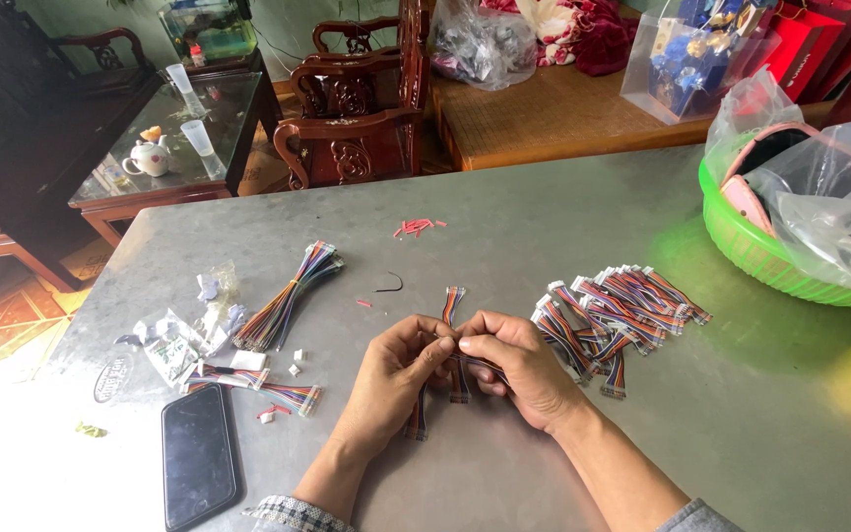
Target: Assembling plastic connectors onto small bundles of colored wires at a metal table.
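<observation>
Both hands meet mid-table. Left hand [401,360] and right hand [514,363] pinching short rainbow ribbon cable [454,300] between fingertips. Pile of finished cables [618,305] just right, black phone [199,455] lower left.

The table [544,236] is dull grey metal. The ribbon cable pieces [455,300] between the hands show rainbow stripes of red, orange, yellow, green, blue and violet, as do the pile of finished cables [618,305] at the right, with white plugs, and the loose cable bundle [293,291] at the left. Small red scraps [416,228] lie at the far middle. The phone [199,455] at the near left is black. At the far right, the basket [760,258] is bright green, under a clear whitish plastic bag [829,197]. The teapot [150,156] at the far left is white. The chair [357,108] is dark reddish-brown wood. The cuffs at the near edge are checked grey.
</observation>
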